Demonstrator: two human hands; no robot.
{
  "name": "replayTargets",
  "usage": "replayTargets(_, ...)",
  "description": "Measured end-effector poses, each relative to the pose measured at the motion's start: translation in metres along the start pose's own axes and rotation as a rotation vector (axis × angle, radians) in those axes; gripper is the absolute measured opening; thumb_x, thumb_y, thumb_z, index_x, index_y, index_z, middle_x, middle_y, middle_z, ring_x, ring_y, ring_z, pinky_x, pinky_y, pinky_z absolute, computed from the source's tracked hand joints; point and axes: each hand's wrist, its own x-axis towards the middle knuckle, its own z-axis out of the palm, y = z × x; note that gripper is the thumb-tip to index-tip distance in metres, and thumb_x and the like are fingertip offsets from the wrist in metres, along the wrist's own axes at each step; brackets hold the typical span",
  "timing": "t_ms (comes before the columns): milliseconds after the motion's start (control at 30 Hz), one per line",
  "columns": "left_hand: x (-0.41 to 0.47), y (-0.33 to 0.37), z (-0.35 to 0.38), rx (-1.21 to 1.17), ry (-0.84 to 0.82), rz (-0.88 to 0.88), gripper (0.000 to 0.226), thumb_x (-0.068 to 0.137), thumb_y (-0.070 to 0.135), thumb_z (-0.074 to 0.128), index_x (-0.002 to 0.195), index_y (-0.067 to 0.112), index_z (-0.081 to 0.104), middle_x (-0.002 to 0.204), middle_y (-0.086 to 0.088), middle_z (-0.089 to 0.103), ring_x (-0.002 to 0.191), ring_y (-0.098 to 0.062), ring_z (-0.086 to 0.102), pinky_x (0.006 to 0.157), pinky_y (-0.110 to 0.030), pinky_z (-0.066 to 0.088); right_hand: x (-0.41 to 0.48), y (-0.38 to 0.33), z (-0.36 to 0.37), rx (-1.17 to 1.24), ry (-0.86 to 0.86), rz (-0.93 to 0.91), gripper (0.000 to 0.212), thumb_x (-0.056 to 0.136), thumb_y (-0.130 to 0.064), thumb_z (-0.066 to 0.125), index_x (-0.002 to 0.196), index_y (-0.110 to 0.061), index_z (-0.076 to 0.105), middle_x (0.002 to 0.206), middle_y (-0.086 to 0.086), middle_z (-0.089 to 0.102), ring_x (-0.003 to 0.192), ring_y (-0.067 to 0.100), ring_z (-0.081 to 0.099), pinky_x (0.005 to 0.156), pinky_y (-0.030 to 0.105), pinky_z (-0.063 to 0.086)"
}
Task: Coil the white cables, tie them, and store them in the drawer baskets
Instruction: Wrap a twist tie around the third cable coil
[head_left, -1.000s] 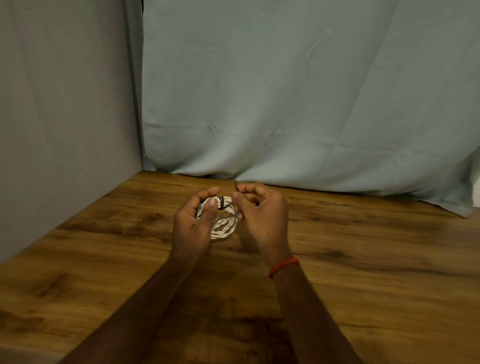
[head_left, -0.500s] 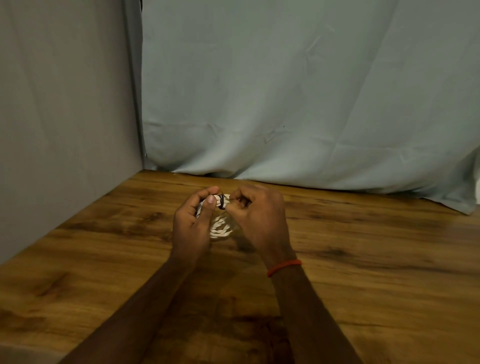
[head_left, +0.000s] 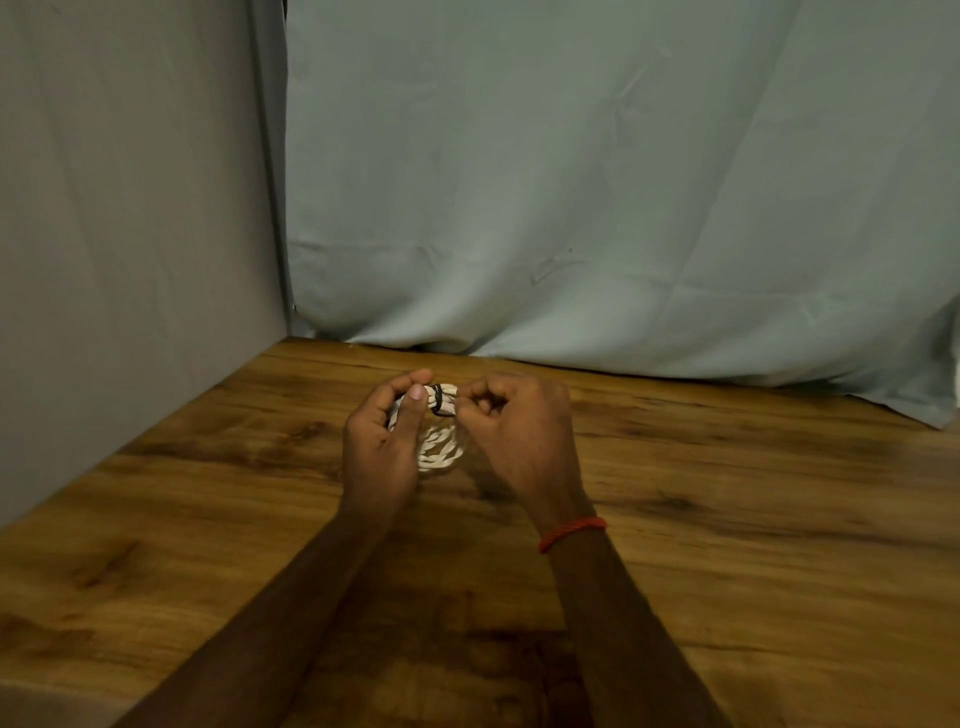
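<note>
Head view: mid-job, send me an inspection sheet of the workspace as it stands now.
Surface: wooden table, brown with dark grain.
Job's things: white cable coil with a black tie wrapped round its far side; drawer baskets not in view.
Clutter: nothing seen.
Hands: left hand grips the coil's left side, thumb on top; right hand pinches at the tie, fingers curled; red wristband on the right wrist.
Cables: one coil of several loops, held between both hands; no loose cable seen.
Surroundings: pale cloth backdrop behind the table, grey wall on the left.
</note>
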Motion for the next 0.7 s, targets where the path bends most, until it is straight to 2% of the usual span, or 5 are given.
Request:
replayTargets(167, -0.002, 0.003, 0.002, -0.034, -0.02, 0.001, 0.021, 0.102, 0.007, 0.052, 0.116, 0.005, 0.066, 0.086, -0.01, 0.056, 0.053, 0.005, 0.054, 0.054, -0.008, 0.041, 0.004, 0.008, 0.002, -0.03, -0.031, 0.015, 0.011, 0.076, -0.016, 0.075, 0.084, -0.02, 0.08, 0.073, -0.004, 0.069, 0.065, 0.011, 0.06, 0.064, 0.035, 0.054)
replayTargets(233, -0.003, 0.002, 0.001, -0.024, -0.031, 0.001, 0.02, 0.102, 0.01, 0.053, 0.115, 0.011, 0.068, 0.075, -0.007, 0.06, 0.063, 0.002, 0.062, 0.058, -0.011, 0.046, 0.004, 0.01, 0.001, -0.077, -0.048, -0.017, 0.011, 0.08, -0.017, 0.072, 0.088, -0.02, 0.079, 0.079, -0.001, 0.068, 0.07, 0.013, 0.06, 0.065, 0.036, 0.054)
replayTargets(300, -0.003, 0.0, 0.0, -0.02, -0.037, 0.002, 0.02, 0.101, 0.012, 0.054, 0.112, 0.019, 0.07, 0.087, 0.005, 0.072, 0.078, -0.003, 0.068, 0.066, -0.017, 0.052, 0.002, 0.008, 0.0, -0.213, -0.055, -0.101, 0.011, 0.085, -0.021, 0.067, 0.091, -0.021, 0.076, 0.081, 0.001, 0.063, 0.074, 0.016, 0.057, 0.063, 0.033, 0.049)
replayTargets(467, -0.002, -0.002, -0.001, -0.011, -0.023, 0.011, 0.019, 0.101, 0.012, 0.056, 0.11, 0.02, 0.071, 0.097, 0.006, 0.074, 0.084, -0.004, 0.069, 0.069, -0.018, 0.053, 0.001, 0.008, -0.007, -0.411, -0.102, -0.237, 0.017, 0.087, -0.032, 0.056, 0.092, -0.022, 0.069, 0.078, 0.002, 0.067, 0.071, 0.025, 0.06, 0.059, 0.037, 0.048)
replayTargets(700, -0.003, -0.003, -0.001, 0.025, -0.057, 0.047, 0.018, 0.097, 0.023, 0.056, 0.106, 0.027, 0.071, 0.103, 0.011, 0.075, 0.097, -0.009, 0.069, 0.083, -0.024, 0.053, 0.003, 0.012, -0.011, -0.493, -0.104, -0.391, 0.006, 0.086, -0.023, 0.068, 0.089, -0.018, 0.068, 0.076, 0.004, 0.058, 0.078, 0.025, 0.055, 0.056, 0.031, 0.037)
